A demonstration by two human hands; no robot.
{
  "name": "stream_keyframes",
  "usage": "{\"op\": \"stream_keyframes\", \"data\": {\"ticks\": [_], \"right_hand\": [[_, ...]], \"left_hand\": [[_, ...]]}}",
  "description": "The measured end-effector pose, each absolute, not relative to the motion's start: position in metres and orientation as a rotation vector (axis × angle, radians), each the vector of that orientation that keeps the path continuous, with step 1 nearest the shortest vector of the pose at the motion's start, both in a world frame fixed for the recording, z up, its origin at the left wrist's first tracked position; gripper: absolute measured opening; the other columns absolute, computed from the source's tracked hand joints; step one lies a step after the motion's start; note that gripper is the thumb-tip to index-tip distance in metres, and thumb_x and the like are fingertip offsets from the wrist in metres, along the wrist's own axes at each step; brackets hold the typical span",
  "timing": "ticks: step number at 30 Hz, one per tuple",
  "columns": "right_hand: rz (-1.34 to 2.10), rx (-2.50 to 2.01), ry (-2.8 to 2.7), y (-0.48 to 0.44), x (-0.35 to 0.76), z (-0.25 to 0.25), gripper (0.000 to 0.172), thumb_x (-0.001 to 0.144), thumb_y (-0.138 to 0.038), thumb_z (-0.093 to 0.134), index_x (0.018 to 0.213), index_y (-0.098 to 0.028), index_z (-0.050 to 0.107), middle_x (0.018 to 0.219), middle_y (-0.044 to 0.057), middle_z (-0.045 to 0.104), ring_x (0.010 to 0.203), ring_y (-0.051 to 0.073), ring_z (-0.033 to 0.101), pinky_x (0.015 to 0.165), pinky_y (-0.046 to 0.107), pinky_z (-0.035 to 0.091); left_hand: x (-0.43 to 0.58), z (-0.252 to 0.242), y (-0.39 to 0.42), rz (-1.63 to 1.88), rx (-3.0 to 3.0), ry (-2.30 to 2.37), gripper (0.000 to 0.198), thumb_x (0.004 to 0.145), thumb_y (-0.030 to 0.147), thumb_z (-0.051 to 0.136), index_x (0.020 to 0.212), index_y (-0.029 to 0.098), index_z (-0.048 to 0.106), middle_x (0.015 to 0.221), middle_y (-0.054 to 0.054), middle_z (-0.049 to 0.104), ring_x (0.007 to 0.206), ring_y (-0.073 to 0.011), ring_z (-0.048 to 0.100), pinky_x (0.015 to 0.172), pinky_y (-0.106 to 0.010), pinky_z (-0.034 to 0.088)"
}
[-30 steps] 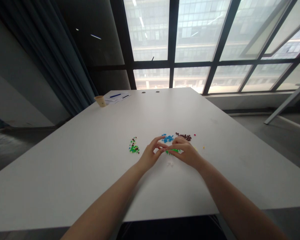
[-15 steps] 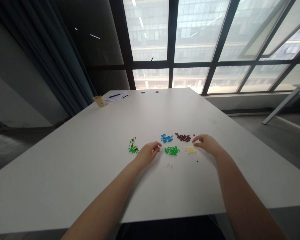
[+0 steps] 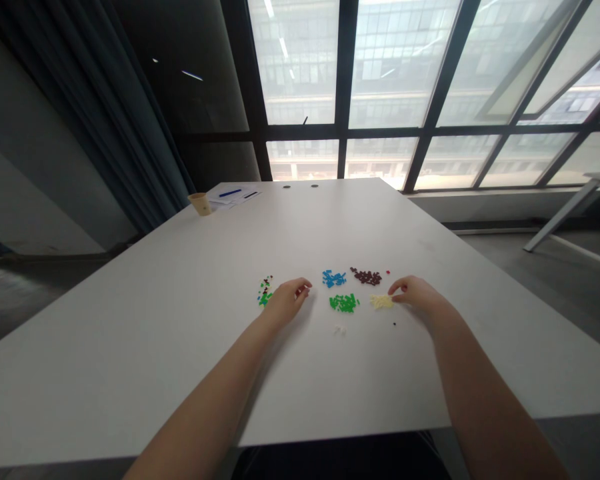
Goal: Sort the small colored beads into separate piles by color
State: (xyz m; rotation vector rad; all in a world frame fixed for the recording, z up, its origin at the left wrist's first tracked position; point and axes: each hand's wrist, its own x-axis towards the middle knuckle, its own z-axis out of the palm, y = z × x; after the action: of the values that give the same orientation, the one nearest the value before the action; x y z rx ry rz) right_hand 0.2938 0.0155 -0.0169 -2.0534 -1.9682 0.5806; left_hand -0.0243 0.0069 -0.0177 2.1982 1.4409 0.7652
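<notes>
My left hand [image 3: 289,300] hovers just right of the mixed pile of small coloured pieces [image 3: 265,289] and covers part of it. Its fingers are loosely curved and apart, with nothing visible between them. The thumb and forefinger of my right hand [image 3: 414,293] come close together at the right edge of the pale yellow pieces [image 3: 381,302]. Whatever lies between those fingertips is too small to make out. Between the hands lie a blue pile [image 3: 334,278], a green pile [image 3: 344,303] and a dark brown pile [image 3: 367,277].
A few whitish pieces [image 3: 339,331] lie nearer me, with a single black piece [image 3: 395,324] and a red piece [image 3: 388,272] apart. At the far left of the white table [image 3: 330,233] stand a paper cup [image 3: 201,205] and papers with a blue pen [image 3: 230,193].
My left hand has drawn left, over part of the mixed pile. My right hand has shifted slightly right and nearer me, from beside the brown pieces to the yellow pile, its fingertips closer together.
</notes>
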Motion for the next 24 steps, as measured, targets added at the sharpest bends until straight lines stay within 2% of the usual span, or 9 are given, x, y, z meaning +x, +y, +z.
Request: {"op": "stream_keyframes", "data": {"ticks": [4, 7, 10, 15, 24], "right_hand": [[0.539, -2.002, -1.935, 0.017, 0.294, -0.016, 0.016, 0.059, -0.020, 0.063, 0.072, -0.020, 0.071, 0.066, 0.002, 0.058, 0.059, 0.013, 0.052, 0.056, 0.023, 0.038], [0.375, -1.922, -1.815, 0.018, 0.293, -0.011, 0.019, 0.066, -0.026, 0.058, 0.079, -0.021, 0.071, 0.066, 0.002, 0.059, 0.061, 0.014, 0.053, 0.058, 0.023, 0.039], [0.258, -1.892, -1.693, 0.017, 0.289, -0.005, 0.025, 0.071, -0.033, 0.053, 0.084, -0.020, 0.070, 0.064, 0.003, 0.060, 0.061, 0.014, 0.052, 0.058, 0.024, 0.038], [0.312, -1.932, -1.713, 0.014, 0.283, 0.000, 0.031, 0.072, -0.038, 0.051, 0.087, -0.019, 0.071, 0.059, 0.003, 0.058, 0.054, 0.013, 0.049, 0.053, 0.023, 0.034], [0.384, -1.945, -1.767, 0.011, 0.277, 0.004, 0.033, 0.072, -0.040, 0.050, 0.089, -0.019, 0.070, 0.054, 0.001, 0.056, 0.048, 0.012, 0.045, 0.049, 0.023, 0.033]], "left_hand": [[-0.031, -0.014, 0.011, 0.817, 2.194, 1.482, 0.024, 0.078, 0.026, 0.042, 0.093, 0.021, 0.060, 0.074, -0.002, 0.063, 0.065, -0.0145, 0.055, 0.063, -0.026, 0.041], [-0.051, -0.007, 0.021, 1.011, 2.144, 1.605, 0.026, 0.077, 0.024, 0.042, 0.098, 0.021, 0.057, 0.080, -0.003, 0.063, 0.071, -0.0152, 0.057, 0.068, -0.027, 0.043], [-0.079, -0.006, 0.034, 1.159, 2.093, 1.840, 0.025, 0.077, 0.024, 0.042, 0.094, 0.020, 0.059, 0.085, -0.005, 0.063, 0.073, -0.0162, 0.056, 0.074, -0.030, 0.043], [-0.109, -0.027, 0.049, 0.676, 2.027, 2.072, 0.016, 0.067, 0.019, 0.052, 0.072, 0.020, 0.067, 0.081, -0.008, 0.064, 0.070, -0.0201, 0.057, 0.069, -0.035, 0.044], [-0.101, -0.037, 0.048, 0.521, 2.083, 2.105, 0.014, 0.065, 0.025, 0.058, 0.073, 0.022, 0.070, 0.090, -0.010, 0.063, 0.082, -0.0269, 0.058, 0.066, -0.039, 0.045]]}}
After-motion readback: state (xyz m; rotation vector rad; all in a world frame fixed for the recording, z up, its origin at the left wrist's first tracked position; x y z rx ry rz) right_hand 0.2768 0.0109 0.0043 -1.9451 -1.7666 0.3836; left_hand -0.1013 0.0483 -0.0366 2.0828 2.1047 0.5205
